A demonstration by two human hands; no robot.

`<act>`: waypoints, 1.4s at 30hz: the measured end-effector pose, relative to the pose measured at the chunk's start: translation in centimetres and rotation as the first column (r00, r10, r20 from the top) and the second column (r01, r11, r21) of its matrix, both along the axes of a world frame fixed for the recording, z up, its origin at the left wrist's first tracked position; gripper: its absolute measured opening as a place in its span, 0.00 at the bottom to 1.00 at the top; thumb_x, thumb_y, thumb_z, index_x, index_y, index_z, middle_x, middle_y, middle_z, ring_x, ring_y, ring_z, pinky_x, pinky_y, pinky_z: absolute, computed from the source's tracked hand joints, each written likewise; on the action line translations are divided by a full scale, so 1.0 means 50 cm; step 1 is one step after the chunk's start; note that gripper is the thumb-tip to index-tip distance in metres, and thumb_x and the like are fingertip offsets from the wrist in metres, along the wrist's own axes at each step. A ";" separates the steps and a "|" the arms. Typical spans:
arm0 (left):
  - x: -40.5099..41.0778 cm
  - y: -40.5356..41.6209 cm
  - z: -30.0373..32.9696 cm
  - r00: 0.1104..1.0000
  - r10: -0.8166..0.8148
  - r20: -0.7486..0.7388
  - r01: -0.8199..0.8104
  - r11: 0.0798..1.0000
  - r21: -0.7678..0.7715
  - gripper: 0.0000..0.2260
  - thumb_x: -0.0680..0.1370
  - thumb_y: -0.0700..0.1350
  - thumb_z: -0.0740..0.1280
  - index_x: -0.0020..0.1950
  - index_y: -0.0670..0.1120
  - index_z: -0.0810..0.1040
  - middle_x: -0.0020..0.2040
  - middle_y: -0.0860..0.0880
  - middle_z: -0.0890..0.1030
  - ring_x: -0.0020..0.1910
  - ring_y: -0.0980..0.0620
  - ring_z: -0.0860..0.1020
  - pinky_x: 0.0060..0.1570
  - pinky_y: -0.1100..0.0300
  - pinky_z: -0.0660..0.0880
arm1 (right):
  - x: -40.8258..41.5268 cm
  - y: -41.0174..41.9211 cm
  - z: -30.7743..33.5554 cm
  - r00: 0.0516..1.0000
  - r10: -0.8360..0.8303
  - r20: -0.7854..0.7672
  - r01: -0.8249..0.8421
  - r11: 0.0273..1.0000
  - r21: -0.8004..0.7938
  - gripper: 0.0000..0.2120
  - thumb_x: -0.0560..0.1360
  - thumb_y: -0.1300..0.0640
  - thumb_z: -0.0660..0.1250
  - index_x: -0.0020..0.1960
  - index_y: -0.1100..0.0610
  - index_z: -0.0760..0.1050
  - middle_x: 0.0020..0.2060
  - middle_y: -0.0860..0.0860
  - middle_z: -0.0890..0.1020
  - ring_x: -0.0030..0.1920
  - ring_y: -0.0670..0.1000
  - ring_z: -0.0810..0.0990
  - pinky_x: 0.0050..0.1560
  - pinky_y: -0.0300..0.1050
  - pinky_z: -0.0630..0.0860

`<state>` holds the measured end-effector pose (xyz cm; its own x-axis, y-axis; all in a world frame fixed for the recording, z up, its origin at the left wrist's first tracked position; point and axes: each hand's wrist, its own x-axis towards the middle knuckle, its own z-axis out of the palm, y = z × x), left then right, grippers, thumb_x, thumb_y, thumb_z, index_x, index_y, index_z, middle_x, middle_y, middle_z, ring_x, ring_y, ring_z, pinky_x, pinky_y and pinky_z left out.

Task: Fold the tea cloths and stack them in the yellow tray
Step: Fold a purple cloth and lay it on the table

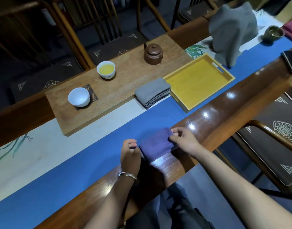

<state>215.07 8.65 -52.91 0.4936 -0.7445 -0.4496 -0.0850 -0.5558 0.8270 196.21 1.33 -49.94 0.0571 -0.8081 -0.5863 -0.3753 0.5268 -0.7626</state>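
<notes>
Purple tea cloth [156, 143]: folded small, lying at the near edge of the counter [224, 103], half on the blue runner [75, 171] and half on the polished wood.
Left hand [130, 156]: at the cloth's left edge, fingers curled inward; they appear to pinch the corner, though shadow makes the contact hard to confirm. A metal bangle [127, 175] sits on the wrist.
Right hand [183, 139]: on the cloth's right end, thumb and forefinger pinching its far right corner, other fingers loosely bent.
Yellow tray [199, 81]: far right of the hands, on the runner, nothing inside.
Grey folded cloths [152, 92]: a stack just left of the tray, touching its left rim.
Grey loose cloth [232, 32]: bunched upright beyond the tray's far right corner.
Wooden board [125, 83]: far left, carrying a brown teapot [153, 54], a cup of yellow tea [106, 70] and an empty white cup [78, 97].
Dark cup [273, 33]: far right.
Phone [290, 61]: on the counter's right edge.
</notes>
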 end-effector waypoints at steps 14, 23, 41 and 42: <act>-0.067 0.002 -0.022 0.917 -0.399 -0.011 0.391 0.891 0.230 0.23 0.72 0.58 0.68 0.29 0.41 0.69 0.25 0.49 0.68 0.27 0.49 0.69 0.34 0.53 0.66 | -0.060 0.018 -0.088 0.938 -0.082 -0.336 0.059 0.995 -0.079 0.03 0.71 0.60 0.67 0.43 0.56 0.72 0.32 0.48 0.77 0.35 0.50 0.75 0.34 0.42 0.69; -0.080 -0.025 -0.018 0.956 -0.225 -0.190 0.248 0.963 0.105 0.17 0.73 0.44 0.72 0.29 0.42 0.68 0.30 0.40 0.69 0.33 0.46 0.69 0.39 0.50 0.73 | -0.056 0.046 -0.080 0.898 0.010 -0.439 -0.029 0.999 -0.035 0.15 0.73 0.49 0.69 0.44 0.59 0.68 0.39 0.52 0.75 0.40 0.53 0.74 0.35 0.47 0.65; -0.064 -0.239 0.125 0.841 0.146 -0.521 -0.172 0.985 -0.002 0.07 0.76 0.40 0.68 0.51 0.42 0.71 0.44 0.43 0.78 0.42 0.50 0.79 0.39 0.62 0.79 | -0.037 -0.233 0.052 0.931 -0.084 0.356 0.018 0.982 0.186 0.14 0.74 0.59 0.70 0.56 0.65 0.76 0.43 0.57 0.82 0.42 0.53 0.80 0.42 0.43 0.78; -0.064 -0.263 0.126 0.868 0.169 -0.467 -0.198 0.980 -0.013 0.09 0.76 0.41 0.69 0.52 0.41 0.72 0.43 0.44 0.78 0.41 0.51 0.79 0.37 0.63 0.78 | -0.036 -0.274 0.063 0.952 -0.001 0.305 -0.035 0.993 0.112 0.15 0.73 0.59 0.70 0.56 0.67 0.76 0.43 0.57 0.82 0.43 0.53 0.80 0.42 0.43 0.78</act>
<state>211.85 -4.53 -46.59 0.3709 -0.6931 -0.6181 0.4124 -0.4734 0.7784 194.43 -12.35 -46.81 0.2608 -0.7335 -0.6277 -0.1448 0.6131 -0.7766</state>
